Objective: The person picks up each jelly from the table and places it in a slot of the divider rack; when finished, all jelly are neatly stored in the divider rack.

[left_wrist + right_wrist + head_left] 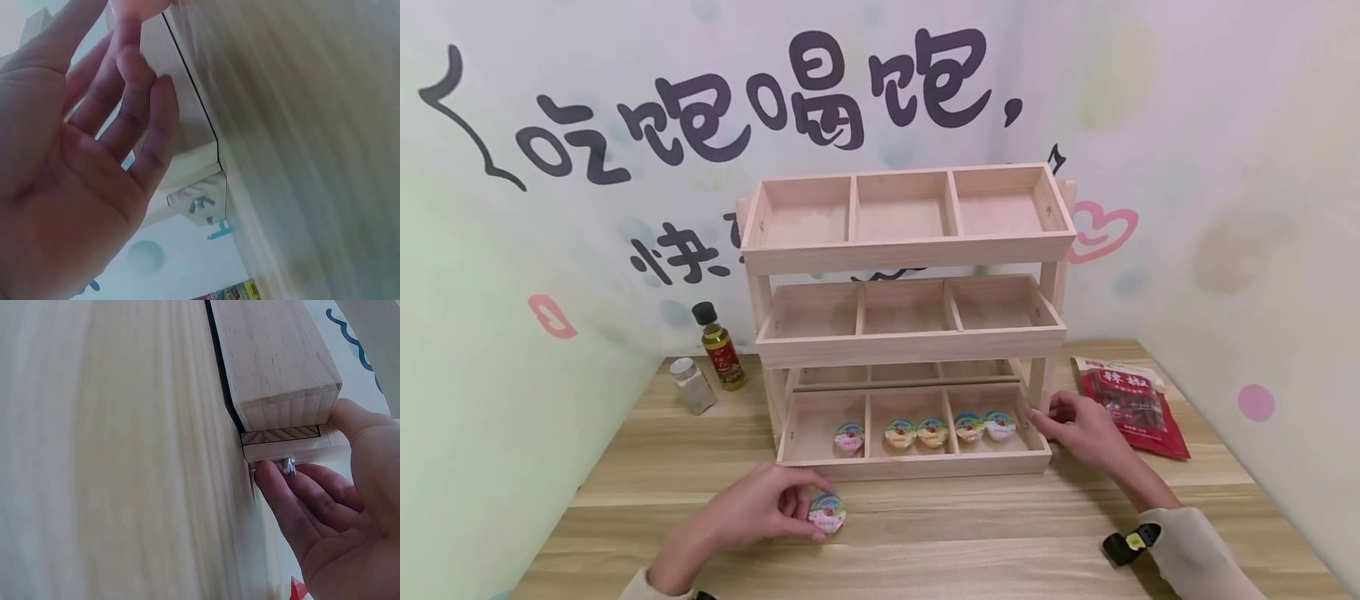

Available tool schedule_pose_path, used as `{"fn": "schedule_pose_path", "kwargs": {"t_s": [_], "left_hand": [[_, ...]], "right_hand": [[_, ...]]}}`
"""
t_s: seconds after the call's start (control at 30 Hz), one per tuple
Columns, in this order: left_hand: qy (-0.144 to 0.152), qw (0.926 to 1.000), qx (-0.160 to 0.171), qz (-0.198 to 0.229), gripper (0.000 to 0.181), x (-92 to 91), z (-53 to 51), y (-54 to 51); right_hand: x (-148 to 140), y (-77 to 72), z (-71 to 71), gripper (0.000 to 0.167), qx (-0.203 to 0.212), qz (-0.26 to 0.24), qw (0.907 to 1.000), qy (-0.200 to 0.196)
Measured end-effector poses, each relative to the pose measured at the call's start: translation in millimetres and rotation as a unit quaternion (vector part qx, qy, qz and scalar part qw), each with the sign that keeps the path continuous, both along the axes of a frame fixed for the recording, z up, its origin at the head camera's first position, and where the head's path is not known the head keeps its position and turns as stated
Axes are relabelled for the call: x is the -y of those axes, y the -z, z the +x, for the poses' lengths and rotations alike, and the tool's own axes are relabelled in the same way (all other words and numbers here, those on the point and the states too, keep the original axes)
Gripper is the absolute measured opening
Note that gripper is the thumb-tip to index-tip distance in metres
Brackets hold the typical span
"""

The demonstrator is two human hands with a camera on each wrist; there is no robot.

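Observation:
Between thumb and fingers, my left hand (765,502) holds a small jelly cup (827,513) with a printed foil lid, just in front of the wooden rack (910,252). In the left wrist view, the left hand (81,162) hides most of the cup. My right hand (1087,427) grips the right end of the rack's bottom tray (917,468), its fingers by a metal bolt (289,465) in the right wrist view. One jelly cup (849,437) sits in the left bottom compartment, two cups (900,432) in the middle, and two cups (1000,425) in the right.
Left of the rack stand a white-capped shaker jar (692,385) and a dark-capped oil bottle (722,350). A red packet of dried chilli (1131,404) lies at the right. The rack's upper tray (902,204) and middle tray (910,317) each have three compartments. A printed wall closes the back.

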State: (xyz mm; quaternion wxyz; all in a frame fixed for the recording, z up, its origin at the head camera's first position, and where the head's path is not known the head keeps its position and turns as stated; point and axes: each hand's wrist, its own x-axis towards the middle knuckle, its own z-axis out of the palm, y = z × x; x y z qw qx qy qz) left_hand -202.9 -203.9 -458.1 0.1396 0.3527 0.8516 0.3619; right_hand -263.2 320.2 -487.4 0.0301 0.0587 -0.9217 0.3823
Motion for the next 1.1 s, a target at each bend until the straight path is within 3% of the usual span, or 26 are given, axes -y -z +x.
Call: {"fn": "schedule_pose_path", "kwargs": {"t_s": [0.1, 0.2, 0.5, 0.73, 0.9, 0.97, 1.1], "left_hand": [[0.002, 0.9992, -0.039, -0.012, 0.040, -3.3, 1.2, 0.9], [0.006, 0.9983, -0.054, -0.021, 0.040, -5.1, 2.2, 0.0], [0.013, 0.9998, 0.006, -0.013, 0.054, -12.8, 4.1, -2.1], [0.015, 0.9995, -0.012, -0.025, 0.045, -21.5, 0.4, -2.7], [0.014, 0.9995, 0.018, -0.023, 0.042, -26.8, -3.9, -1.8], [0.010, 0.9995, 0.016, -0.024, 0.041, -28.6, -6.2, -2.8], [0.007, 0.9996, -0.026, -0.009, 0.037, -30.8, -13.6, -8.9]], "right_hand": [[0, -1.0, 0.5, 0.040, 0.004, -0.001, 1.0000, 0.001], [0, -1.5, 0.5, 0.041, 0.008, -0.003, 1.0000, 0.001], [1, -2.1, 1.1, 0.041, 0.012, -0.003, 0.9999, 0.002], [0, -0.5, 0.2, 0.040, 0.006, -0.003, 1.0000, 0.001], [0, -0.5, 0.1, 0.040, 0.005, -0.003, 1.0000, -0.001], [0, -0.8, 0.2, 0.039, 0.005, -0.004, 1.0000, -0.001], [0, -1.0, 0.2, 0.038, 0.005, -0.005, 1.0000, 0.000]]}}
